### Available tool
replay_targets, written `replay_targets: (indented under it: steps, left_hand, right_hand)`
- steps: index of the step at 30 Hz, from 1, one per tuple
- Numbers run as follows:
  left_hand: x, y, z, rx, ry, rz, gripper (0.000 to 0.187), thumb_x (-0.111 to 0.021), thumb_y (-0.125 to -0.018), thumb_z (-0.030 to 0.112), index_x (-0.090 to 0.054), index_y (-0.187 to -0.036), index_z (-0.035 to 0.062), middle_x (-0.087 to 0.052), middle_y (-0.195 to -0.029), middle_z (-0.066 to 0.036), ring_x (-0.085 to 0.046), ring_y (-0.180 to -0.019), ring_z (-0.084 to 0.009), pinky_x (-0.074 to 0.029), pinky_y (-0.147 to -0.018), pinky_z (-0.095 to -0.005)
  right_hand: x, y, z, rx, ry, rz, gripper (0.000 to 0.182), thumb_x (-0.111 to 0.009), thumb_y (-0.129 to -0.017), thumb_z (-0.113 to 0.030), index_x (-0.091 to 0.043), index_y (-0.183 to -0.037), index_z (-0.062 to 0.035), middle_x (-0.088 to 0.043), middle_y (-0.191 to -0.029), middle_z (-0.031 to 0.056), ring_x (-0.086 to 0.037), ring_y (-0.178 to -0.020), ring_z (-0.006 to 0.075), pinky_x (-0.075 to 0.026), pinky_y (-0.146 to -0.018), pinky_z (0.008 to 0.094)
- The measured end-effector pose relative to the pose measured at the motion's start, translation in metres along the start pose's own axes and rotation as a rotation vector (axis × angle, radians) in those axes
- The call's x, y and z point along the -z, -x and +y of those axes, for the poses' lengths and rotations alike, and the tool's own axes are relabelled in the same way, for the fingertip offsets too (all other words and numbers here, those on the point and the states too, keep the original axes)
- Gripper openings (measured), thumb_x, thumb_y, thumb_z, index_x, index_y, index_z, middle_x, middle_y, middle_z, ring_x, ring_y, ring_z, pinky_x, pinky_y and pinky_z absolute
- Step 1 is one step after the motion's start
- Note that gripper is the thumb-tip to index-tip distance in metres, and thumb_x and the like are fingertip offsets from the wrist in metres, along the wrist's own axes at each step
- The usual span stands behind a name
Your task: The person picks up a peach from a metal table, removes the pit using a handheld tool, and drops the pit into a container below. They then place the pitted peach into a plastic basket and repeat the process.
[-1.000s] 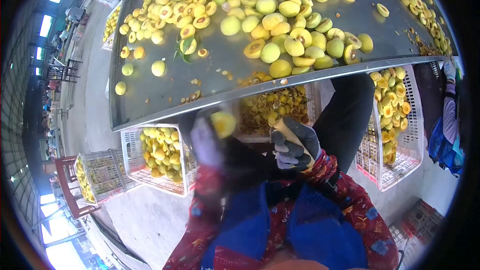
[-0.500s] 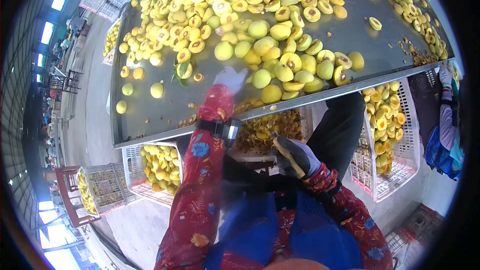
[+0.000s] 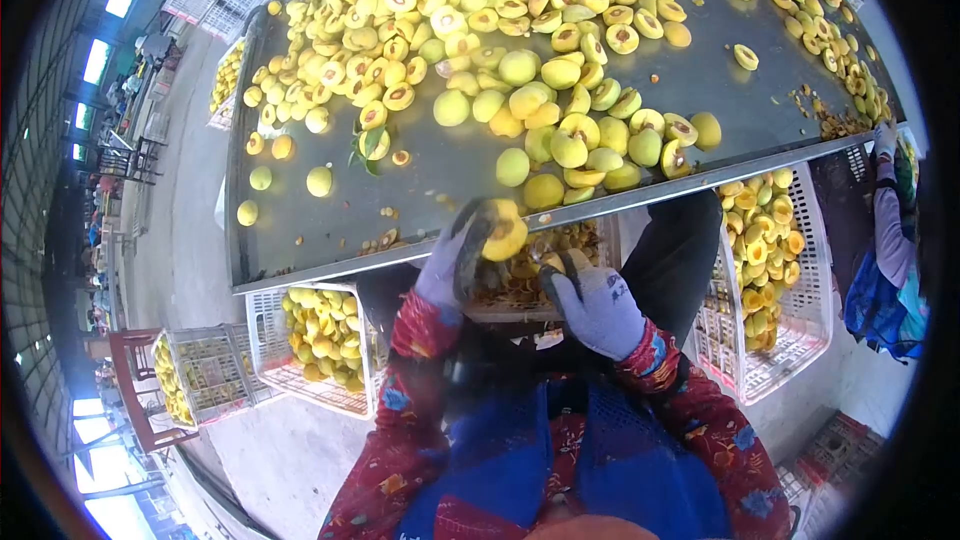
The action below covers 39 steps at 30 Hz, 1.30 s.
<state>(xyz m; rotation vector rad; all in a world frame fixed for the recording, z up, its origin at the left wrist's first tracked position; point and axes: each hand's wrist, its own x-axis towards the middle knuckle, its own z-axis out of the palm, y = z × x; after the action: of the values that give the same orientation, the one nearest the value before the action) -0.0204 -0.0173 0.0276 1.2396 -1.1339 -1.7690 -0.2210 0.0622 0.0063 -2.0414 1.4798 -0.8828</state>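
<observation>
My left hand, in a light glove with dark fingers, is closed around a yellow peach just off the table's front edge. Close by on the right, my gloved right hand grips a tan, wood-like hand tool; its working end cannot be made out. Both hands are above a crate of peach scraps between my knees. Beyond them, whole and halved peaches are heaped on the metal table, many halves showing brown pits or centres.
White crates of peach halves stand on the left and right of my legs. The table's raised metal rim crosses in front of me. A co-worker's sleeve shows at the far right. A leafy sprig lies on the table.
My left hand has come back from the tabletop toward my body and now holds a peach. My right hand has risen and turned, bringing the tool near the peach.
</observation>
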Motion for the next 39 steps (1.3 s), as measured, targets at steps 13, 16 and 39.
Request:
replay_targets:
  steps: [13,16,39]
  left_hand:
    - [-0.024,0.018,-0.047,-0.004,0.184,0.274,0.037,-0.042,-0.097,0.022,-0.047,-0.124,-0.0021,-0.058,-0.111,-0.012,-0.056,-0.104,-0.0176,-0.045,-0.088,-0.0296]
    - [-0.028,0.015,-0.065,-0.111,-0.103,0.423,0.037,-0.041,-0.096,0.020,-0.049,-0.122,-0.0044,-0.060,-0.105,-0.013,-0.057,-0.101,-0.0171,-0.045,-0.086,-0.0299]
    - [-0.022,0.009,-0.070,0.035,-0.356,0.402,0.033,-0.043,-0.092,0.017,-0.054,-0.113,-0.0061,-0.063,-0.097,-0.021,-0.062,-0.091,-0.0295,-0.047,-0.080,-0.0378]
  right_hand:
    - [-0.012,-0.001,-0.016,0.159,0.141,-0.101,0.033,-0.051,-0.089,-0.022,-0.053,-0.106,0.0061,-0.056,-0.066,0.0167,-0.056,-0.052,0.0305,-0.044,-0.046,0.0400]
    - [-0.016,-0.005,-0.007,0.321,0.113,-0.028,0.028,-0.049,-0.090,-0.019,-0.053,-0.104,0.0048,-0.056,-0.072,0.0185,-0.056,-0.054,0.0319,-0.043,-0.046,0.0409]
    - [-0.033,0.004,0.013,-0.387,-0.609,-0.526,0.026,-0.053,-0.086,-0.016,-0.054,-0.105,0.0016,-0.053,-0.082,0.0187,-0.055,-0.068,0.0319,-0.044,-0.057,0.0398]
